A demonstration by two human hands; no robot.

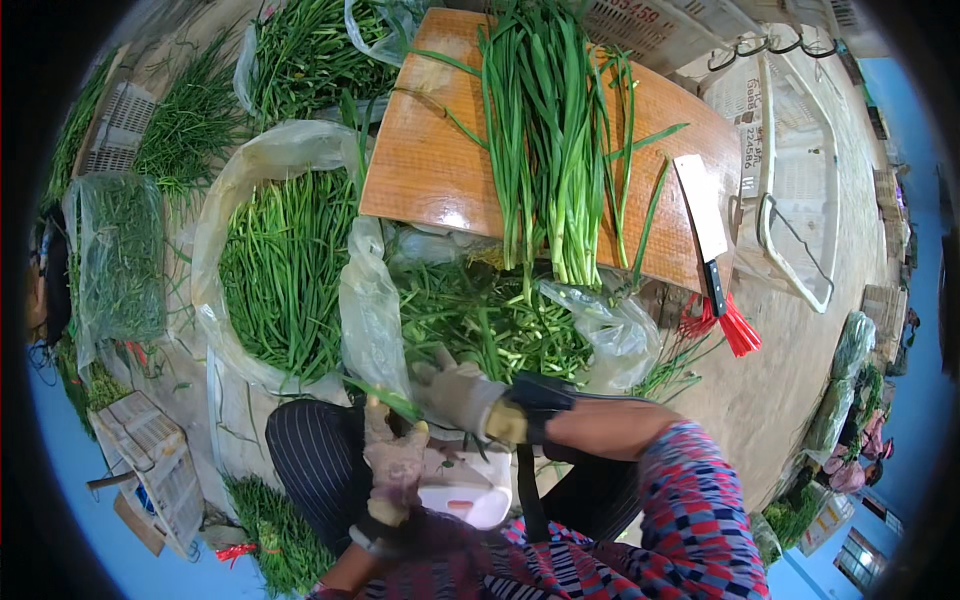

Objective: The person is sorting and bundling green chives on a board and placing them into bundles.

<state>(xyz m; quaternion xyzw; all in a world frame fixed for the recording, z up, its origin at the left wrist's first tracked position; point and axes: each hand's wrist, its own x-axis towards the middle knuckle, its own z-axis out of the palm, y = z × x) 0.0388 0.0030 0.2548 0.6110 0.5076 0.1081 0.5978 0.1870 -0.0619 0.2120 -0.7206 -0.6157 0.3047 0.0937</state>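
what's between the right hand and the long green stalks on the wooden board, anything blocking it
An open plastic bag of green scraps lies between the right hand and the stalks on the board; nothing visible seems to rise across the path. The knife lies off to the right.

Wow, so much green. The leafy bunch (540,110) at top centre is deep green, going pale whitish-green at the lower ends. Tabletop (430,130) there is a warm orange-brown. Knife (704,220) right of centre has a silvery-white blade and black handle, and the strips (738,330) below it are bright red. Left of centre, green stalks (285,270) show against a milky, slightly yellowish plastic bag (225,180). Left hand (393,462) and right hand (458,395) wear greyish-white gloves, the right with a yellowish cuff. Trousers (318,465), lower left, are black with thin white pinstripes; the sleeve (700,490), lower right, is checked red, blue and black.
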